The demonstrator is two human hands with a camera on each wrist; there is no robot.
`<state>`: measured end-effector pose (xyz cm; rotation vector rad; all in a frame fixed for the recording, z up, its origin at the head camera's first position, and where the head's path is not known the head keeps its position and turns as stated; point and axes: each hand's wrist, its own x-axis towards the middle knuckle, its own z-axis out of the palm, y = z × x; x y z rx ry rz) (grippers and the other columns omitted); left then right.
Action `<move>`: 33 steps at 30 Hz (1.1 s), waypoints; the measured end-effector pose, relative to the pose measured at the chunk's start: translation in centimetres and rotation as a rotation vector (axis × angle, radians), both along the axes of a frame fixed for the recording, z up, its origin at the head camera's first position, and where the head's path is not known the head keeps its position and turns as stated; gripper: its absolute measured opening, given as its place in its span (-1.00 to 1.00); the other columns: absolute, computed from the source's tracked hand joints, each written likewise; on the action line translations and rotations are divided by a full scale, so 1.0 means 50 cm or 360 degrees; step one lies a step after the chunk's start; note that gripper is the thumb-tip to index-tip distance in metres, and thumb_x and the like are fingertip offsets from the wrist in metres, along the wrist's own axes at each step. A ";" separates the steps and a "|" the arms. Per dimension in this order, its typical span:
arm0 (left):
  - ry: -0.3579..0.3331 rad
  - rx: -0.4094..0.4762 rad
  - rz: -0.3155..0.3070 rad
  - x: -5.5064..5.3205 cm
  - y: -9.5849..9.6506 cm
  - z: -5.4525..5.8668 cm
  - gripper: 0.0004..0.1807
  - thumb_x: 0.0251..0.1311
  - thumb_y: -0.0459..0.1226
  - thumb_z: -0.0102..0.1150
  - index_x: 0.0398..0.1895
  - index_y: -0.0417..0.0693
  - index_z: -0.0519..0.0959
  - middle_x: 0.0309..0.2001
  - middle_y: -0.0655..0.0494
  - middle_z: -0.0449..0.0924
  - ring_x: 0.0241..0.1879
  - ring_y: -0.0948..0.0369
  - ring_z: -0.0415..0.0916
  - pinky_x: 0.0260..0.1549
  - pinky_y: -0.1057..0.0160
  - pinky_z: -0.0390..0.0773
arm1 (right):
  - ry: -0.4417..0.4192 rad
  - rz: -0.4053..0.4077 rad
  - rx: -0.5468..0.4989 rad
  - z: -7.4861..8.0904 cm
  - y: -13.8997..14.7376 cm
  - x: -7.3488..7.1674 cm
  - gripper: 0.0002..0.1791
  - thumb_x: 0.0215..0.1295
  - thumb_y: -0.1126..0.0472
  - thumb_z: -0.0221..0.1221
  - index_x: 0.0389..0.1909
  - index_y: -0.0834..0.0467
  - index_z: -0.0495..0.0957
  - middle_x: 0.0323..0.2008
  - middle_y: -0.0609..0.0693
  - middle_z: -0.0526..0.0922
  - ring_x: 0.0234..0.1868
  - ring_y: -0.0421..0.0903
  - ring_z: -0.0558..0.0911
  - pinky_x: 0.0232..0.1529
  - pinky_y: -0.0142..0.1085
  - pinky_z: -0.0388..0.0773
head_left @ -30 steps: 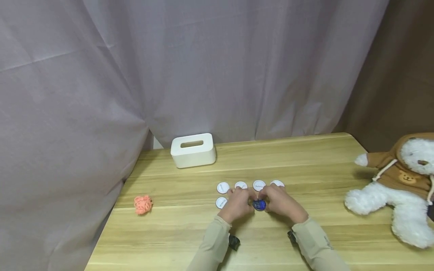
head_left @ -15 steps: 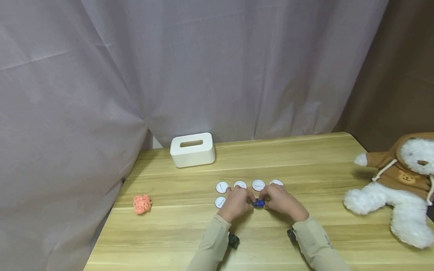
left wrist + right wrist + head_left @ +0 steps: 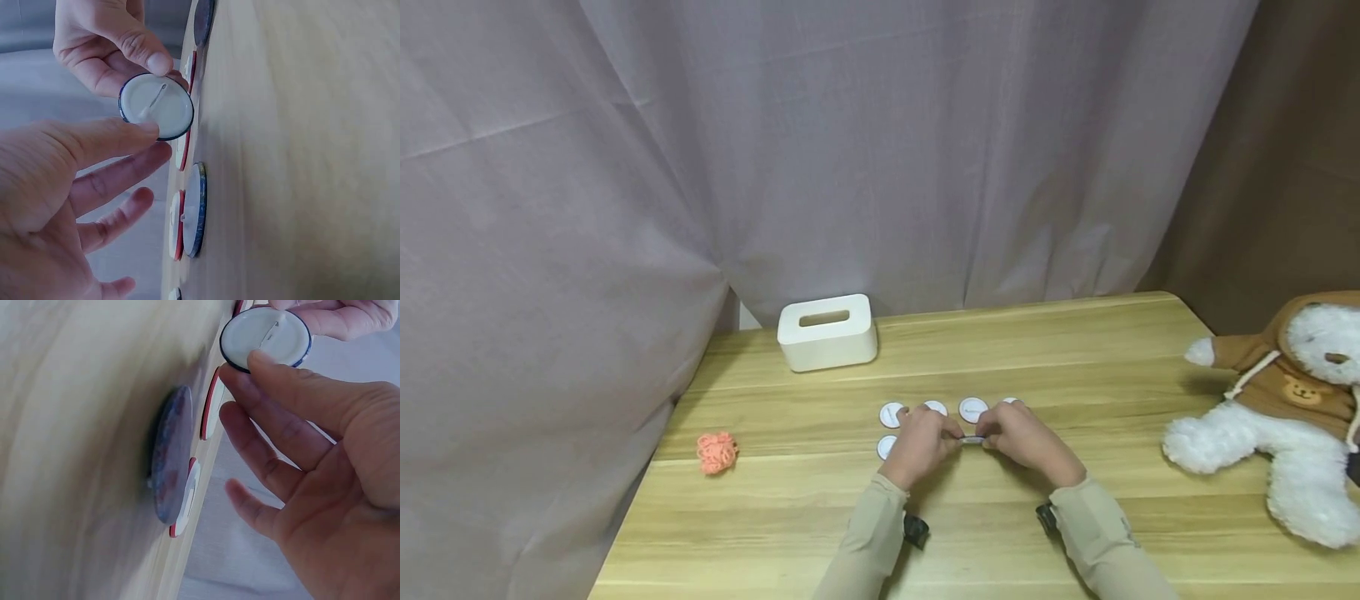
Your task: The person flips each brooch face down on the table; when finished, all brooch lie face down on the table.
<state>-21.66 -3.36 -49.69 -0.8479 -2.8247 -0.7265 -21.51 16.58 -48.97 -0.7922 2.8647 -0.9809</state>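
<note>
Between both hands a round pin badge (image 3: 164, 112) is held on edge just over the table, its white back and safety pin facing the wrists. My left hand (image 3: 921, 444) pinches one side of it with thumb and index finger; the other fingers spread loosely. On the opposite side my right hand (image 3: 1021, 437) pinches its rim the same way. In the head view the badge shows as a thin line between the fingertips. Several more badges lie white side up around the hands, among them one at the back (image 3: 973, 409) and one at left (image 3: 892, 415).
A white tissue box (image 3: 827, 335) stands at the table's back left. A coral yarn-like bundle (image 3: 717, 452) lies near the left edge. At the right sits a white teddy bear in a brown hoodie (image 3: 1292, 408). Grey curtain (image 3: 880, 150) hangs behind the table (image 3: 760, 533).
The badge between my hands has tipped from its blue printed face showing to edge-on in the head view, rising slightly away from me. Both hands stay nearly in place.
</note>
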 end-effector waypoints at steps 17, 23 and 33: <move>-0.0034 -0.0015 0.0014 -0.009 0.015 -0.001 -0.85 0.00 -0.29 0.48 -0.32 0.10 0.81 -0.43 0.35 0.74 -0.26 0.35 0.58 -0.09 -0.04 0.36 | -0.0084 0.0010 -0.0041 0.007 0.007 0.000 -0.73 -0.05 0.53 0.32 -0.36 0.17 0.57 -0.56 -0.12 0.64 -0.47 -0.25 0.48 -0.27 -0.22 0.44; -0.0076 -0.0029 0.0028 -0.011 0.021 -0.006 -0.92 -0.01 -0.31 0.46 -0.54 0.09 0.79 -0.39 0.37 0.75 -0.23 0.33 0.59 -0.08 -0.08 0.37 | 0.0008 -0.0001 -0.0013 0.005 0.004 0.005 -0.69 -0.06 0.51 0.34 -0.38 0.12 0.50 -0.64 -0.28 0.48 -0.52 -0.29 0.38 -0.31 -0.25 0.33; -0.0073 -0.0141 0.0042 -0.006 0.028 -0.012 -0.86 -0.09 -0.27 0.52 -0.64 0.09 0.71 -0.26 0.41 0.72 -0.25 0.24 0.55 -0.05 -0.09 0.34 | 0.0121 -0.0053 0.0104 0.000 -0.010 0.011 -0.60 -0.26 0.48 0.43 -0.39 0.12 0.50 -0.64 -0.24 0.40 -0.55 -0.25 0.35 -0.36 -0.24 0.32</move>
